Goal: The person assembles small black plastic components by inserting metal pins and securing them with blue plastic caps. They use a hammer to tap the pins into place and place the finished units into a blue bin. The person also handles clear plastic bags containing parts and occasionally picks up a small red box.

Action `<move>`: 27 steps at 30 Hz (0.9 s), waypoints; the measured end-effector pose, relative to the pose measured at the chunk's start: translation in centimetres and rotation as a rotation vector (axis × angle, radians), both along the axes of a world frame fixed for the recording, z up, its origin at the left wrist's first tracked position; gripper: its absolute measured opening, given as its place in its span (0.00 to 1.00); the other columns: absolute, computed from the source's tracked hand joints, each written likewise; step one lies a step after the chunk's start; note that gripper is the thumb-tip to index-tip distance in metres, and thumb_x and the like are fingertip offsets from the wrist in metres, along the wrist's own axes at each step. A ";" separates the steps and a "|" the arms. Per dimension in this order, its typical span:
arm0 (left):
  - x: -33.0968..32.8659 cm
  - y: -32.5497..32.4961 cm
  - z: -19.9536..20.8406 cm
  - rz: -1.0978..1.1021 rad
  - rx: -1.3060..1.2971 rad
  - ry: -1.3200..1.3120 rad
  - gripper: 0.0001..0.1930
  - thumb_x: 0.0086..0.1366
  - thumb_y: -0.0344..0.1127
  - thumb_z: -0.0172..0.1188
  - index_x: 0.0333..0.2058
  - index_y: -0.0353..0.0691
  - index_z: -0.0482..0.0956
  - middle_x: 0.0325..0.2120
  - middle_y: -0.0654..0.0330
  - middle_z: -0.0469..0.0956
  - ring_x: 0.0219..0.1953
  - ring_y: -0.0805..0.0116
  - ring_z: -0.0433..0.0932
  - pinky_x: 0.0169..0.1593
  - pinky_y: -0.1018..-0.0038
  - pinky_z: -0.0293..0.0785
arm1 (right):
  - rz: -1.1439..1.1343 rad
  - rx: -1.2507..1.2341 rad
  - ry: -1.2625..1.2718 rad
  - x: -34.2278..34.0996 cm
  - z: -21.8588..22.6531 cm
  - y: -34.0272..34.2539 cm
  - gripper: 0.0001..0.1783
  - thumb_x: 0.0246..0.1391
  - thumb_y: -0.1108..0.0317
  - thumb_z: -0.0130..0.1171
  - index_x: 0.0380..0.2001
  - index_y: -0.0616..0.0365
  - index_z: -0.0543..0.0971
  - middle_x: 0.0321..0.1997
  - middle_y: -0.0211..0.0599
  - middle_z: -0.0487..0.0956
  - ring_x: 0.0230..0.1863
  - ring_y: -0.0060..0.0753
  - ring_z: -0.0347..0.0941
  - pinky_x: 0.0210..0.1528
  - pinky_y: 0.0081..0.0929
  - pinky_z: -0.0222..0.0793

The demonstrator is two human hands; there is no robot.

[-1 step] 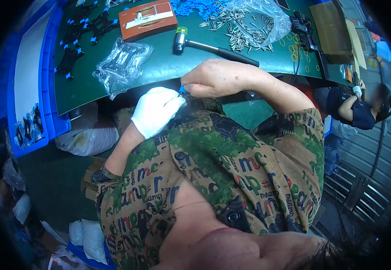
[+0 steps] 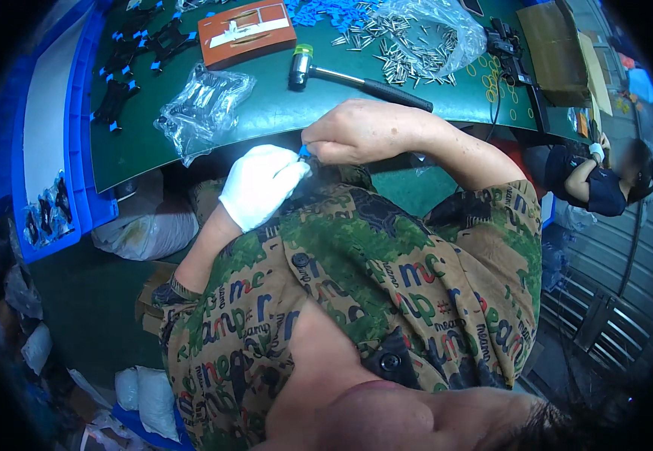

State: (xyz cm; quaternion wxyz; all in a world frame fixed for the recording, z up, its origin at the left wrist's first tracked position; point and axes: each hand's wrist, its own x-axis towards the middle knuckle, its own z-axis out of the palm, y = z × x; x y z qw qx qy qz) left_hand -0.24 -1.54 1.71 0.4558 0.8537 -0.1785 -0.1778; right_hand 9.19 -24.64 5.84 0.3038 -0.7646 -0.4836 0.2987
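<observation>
At the near edge of the table my two hands meet in front of my chest. My left hand, in a white glove, is closed with its fingertips on something dark, mostly hidden. My bare right hand is closed too, thumb and fingers pinching a small blue piece that shows between the hands. Just beyond lies a rubber-headed hammer with a black grip. Left of it rests a clear plastic bag of dark parts. Black X-shaped parts with blue tips lie at the table's far left.
Silver pointed metal pieces spill from a clear bag, beside a heap of blue pieces. An orange-brown box, yellow rings and a cardboard box stand around. A blue tray borders the left. A co-worker is at right.
</observation>
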 end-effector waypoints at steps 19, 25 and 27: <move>-1.1 -0.3 -1.8 -0.074 -0.053 -0.114 0.10 0.69 0.34 0.58 0.34 0.34 0.84 0.26 0.59 0.79 0.22 0.72 0.76 0.34 0.75 0.73 | 0.000 -0.068 0.174 -2.4 -0.7 -0.2 0.17 0.67 0.59 0.48 0.35 0.62 0.77 0.30 0.54 0.79 0.32 0.60 0.75 0.38 0.49 0.72; -0.1 0.6 -1.0 0.017 -0.284 0.592 0.13 0.71 0.38 0.60 0.43 0.33 0.81 0.25 0.65 0.79 0.29 0.79 0.74 0.35 0.76 0.73 | 0.009 -0.188 1.045 0.0 -4.6 -0.4 0.23 0.72 0.51 0.49 0.31 0.58 0.78 0.20 0.21 0.69 0.18 0.13 0.63 0.21 0.19 0.63; -0.4 1.9 -2.4 0.040 -0.391 0.499 0.14 0.71 0.39 0.60 0.44 0.31 0.82 0.29 0.64 0.82 0.30 0.78 0.76 0.37 0.77 0.75 | 0.051 -0.169 0.992 -0.7 -3.9 0.4 0.24 0.72 0.48 0.50 0.29 0.56 0.77 0.19 0.20 0.69 0.18 0.14 0.63 0.20 0.18 0.63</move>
